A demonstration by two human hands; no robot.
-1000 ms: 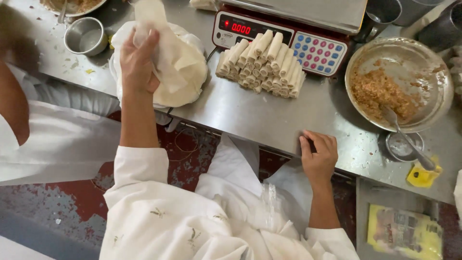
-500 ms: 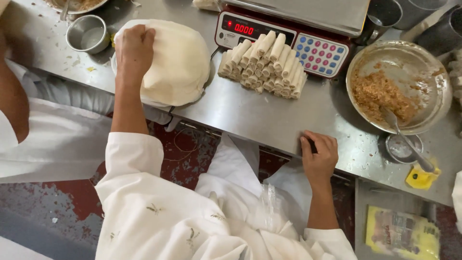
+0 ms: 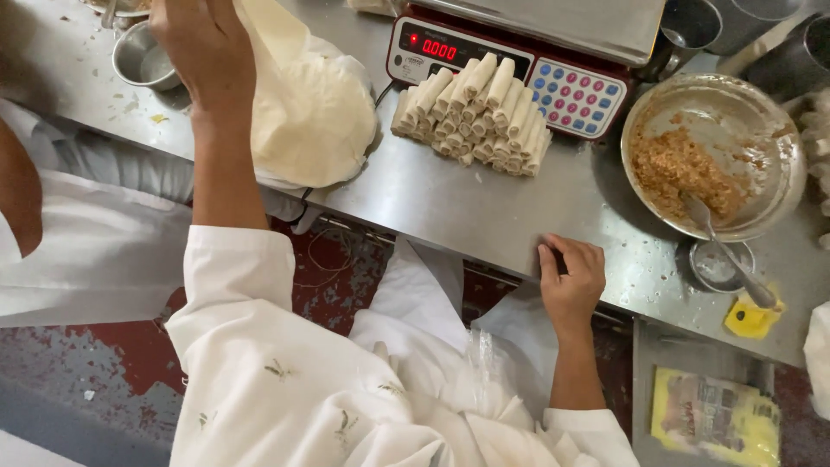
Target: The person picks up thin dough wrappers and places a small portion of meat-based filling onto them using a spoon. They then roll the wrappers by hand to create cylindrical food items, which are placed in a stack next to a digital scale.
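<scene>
While the left hand (image 3: 203,52) pinches the top sheet off a pale round stack of thin dough wrappers (image 3: 316,121) at the near edge of the grey steel counter (image 3: 450,207), the right hand (image 3: 571,281) rests at that edge, fingers curled; whether they grip anything I cannot tell. Just beside the stack, a pile of cream rolled pastry cylinders (image 3: 475,112) lies against a red electronic scale (image 3: 510,65), and a round metal bowl of brown minced filling (image 3: 713,156) sits further right.

One scale (image 3: 519,60), one filling bowl (image 3: 769,130), two small cups (image 3: 143,56), one spoon (image 3: 726,251).
</scene>
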